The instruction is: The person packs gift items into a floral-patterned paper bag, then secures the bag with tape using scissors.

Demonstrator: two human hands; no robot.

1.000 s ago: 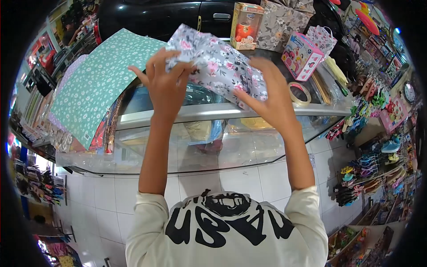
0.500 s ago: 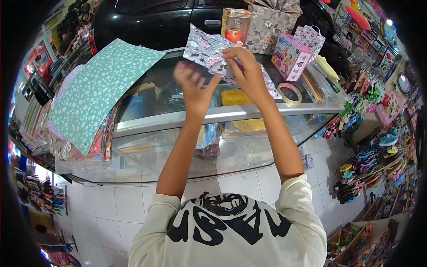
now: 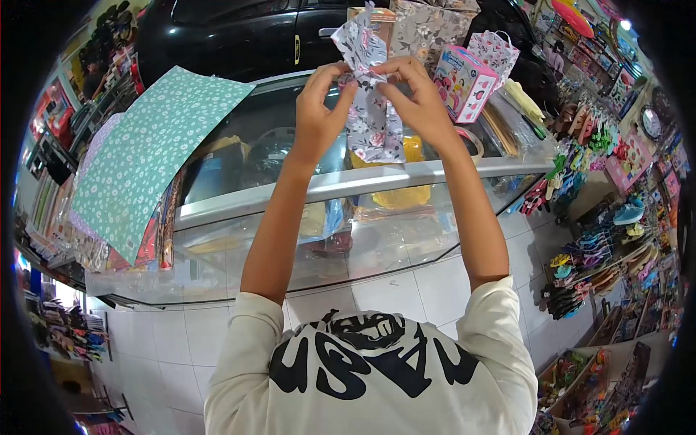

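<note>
A grey-white floral wrapping paper [image 3: 375, 138], wrapped or folded into a narrow upright shape, stands over the glass counter. It is pinched in at a neck near the top, and its upper end flares and creases. My left hand [image 3: 324, 101] grips the neck from the left, thumb and fingers closed. From the other side my right hand [image 3: 419, 98] pinches the same neck, thumb and index finger on the paper. Whether anything lies inside the paper is hidden. Behind my right wrist, a roll of tape [image 3: 475, 143] lies partly covered on the counter.
The glass counter [image 3: 326, 187] has a metal front edge. Green floral paper [image 3: 159, 152] lies over other sheets at left. A pink toy box [image 3: 467, 81], a floral gift bag [image 3: 495, 58] and a larger floral-wrapped parcel [image 3: 428, 32] stand at back right. A black car [image 3: 225, 40] is behind.
The floral paper has turned from lying slanted to upright, showing a narrow body and a gathered neck. My left hand, apart and blurred before, now grips it alongside my right hand.
</note>
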